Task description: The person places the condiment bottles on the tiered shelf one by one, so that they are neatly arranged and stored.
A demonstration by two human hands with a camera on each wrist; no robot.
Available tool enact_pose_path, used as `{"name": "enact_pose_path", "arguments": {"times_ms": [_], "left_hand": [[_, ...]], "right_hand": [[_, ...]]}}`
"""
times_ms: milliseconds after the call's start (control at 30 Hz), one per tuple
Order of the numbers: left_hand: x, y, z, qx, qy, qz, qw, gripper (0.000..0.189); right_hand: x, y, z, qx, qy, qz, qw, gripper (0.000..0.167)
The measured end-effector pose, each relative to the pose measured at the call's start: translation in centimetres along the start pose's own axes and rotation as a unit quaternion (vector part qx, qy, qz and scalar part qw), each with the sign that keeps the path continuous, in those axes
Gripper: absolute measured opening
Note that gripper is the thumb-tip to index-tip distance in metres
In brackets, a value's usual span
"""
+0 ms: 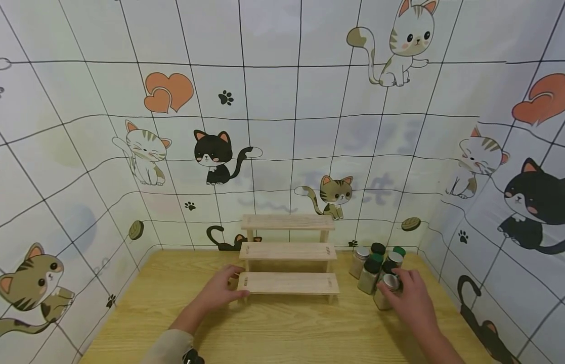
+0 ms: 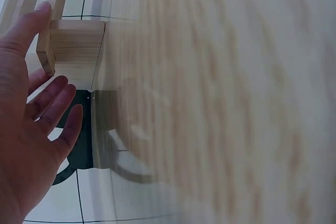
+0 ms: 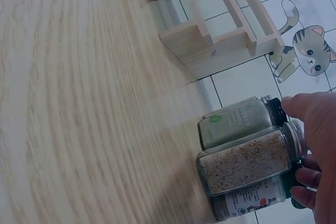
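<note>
A: Head view, what's where?
B: Pale wooden three-step rack [image 1: 288, 251] mid back edge of the light wood-grain table [image 1: 264, 336]; clear glass jar with a silver lid [image 1: 381, 302] heads a cluster of lidded glass jars [image 1: 368, 281] near the back right corner. Right hand [image 1: 416, 301] on that lid, left hand [image 1: 218, 292] at the rack's front left end
A: Step?
B: Taking hold of the jar while steadying the rack, I'd judge; next move calls for a straight lift clear of its neighbours
A: Left wrist?
B: Thumb and forefinger pinch the lowest step's end, other fingers loose; no writing seen
A: Right wrist?
B: Thumb and fingers bent round the silver lid, tightness can't tell. Black-lidded glass jar [image 3: 236, 123] beside it: green mark, faint lettering. Green-lidded jar [image 3: 252, 200]: printed label. No brand legible
</note>
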State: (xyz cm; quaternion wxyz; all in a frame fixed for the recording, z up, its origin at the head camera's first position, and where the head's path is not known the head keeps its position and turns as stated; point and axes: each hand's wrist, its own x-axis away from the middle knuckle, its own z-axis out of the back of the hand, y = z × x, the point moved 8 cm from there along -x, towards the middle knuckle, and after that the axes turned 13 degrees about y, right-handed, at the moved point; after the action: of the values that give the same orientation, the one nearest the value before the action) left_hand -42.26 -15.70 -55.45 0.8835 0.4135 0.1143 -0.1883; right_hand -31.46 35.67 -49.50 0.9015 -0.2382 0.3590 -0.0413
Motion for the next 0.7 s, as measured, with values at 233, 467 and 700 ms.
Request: {"name": "enact_pose_path", "arguments": {"times_ms": [233,467,700], "left_hand": [[-0.1,-0.6,-0.2,0.004,-0.005,0.015,0.9999,0.075],[-0.3,-1.2,-0.4,-0.005,0.000,0.028,0.9996,0.075],[-0.1,-1.1,-0.4,-0.001,-0.007,0.030,0.9995,0.077]], "right_hand": [[0.3,0.2,-0.3,0.012,0.003,-0.008,0.9999,0.064],[0.3,0.3,-0.5,0.014,-0.016,-0.024,0.9995,0.057],[1.0,0.6,-0.9,0.010,-0.055,-0.085,0.9948,0.062]]}}
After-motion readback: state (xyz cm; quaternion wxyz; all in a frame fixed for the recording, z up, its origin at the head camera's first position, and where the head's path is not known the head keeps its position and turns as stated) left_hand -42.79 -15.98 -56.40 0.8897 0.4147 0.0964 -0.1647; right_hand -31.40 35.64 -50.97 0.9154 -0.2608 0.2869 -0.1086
